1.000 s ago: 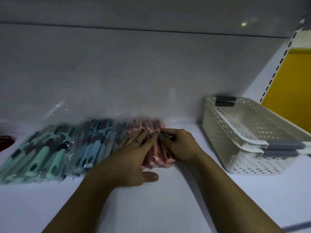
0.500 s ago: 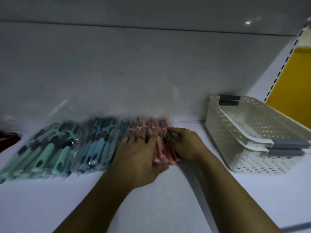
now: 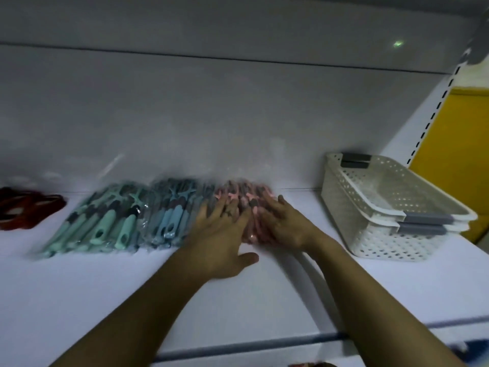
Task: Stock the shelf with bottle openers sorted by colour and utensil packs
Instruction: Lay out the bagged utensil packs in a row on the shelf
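Bagged bottle openers lie in a row at the back of the white shelf (image 3: pixel 105 287), grouped by colour: mint green (image 3: pixel 103 229) at left, blue (image 3: pixel 169 221) in the middle, pink (image 3: pixel 238 197) at right. My left hand (image 3: pixel 222 234) lies flat with fingers spread on the left part of the pink group. Beside it, my right hand (image 3: pixel 283 223) rests with straight fingers on the right part of the same group. Most of the pink openers are hidden under both hands.
Two nested cream perforated baskets (image 3: pixel 391 207) with grey handles stand at the right. Dark red items (image 3: pixel 23 207) lie at the far left of the shelf. A slotted upright (image 3: pixel 431 117) and a yellow panel (image 3: pixel 457 160) bound the right side.
My right hand has let go of the pink opener it was pinching and now lies flat. My left hand has spread its fingers over the pink group. The view has shifted slightly left.
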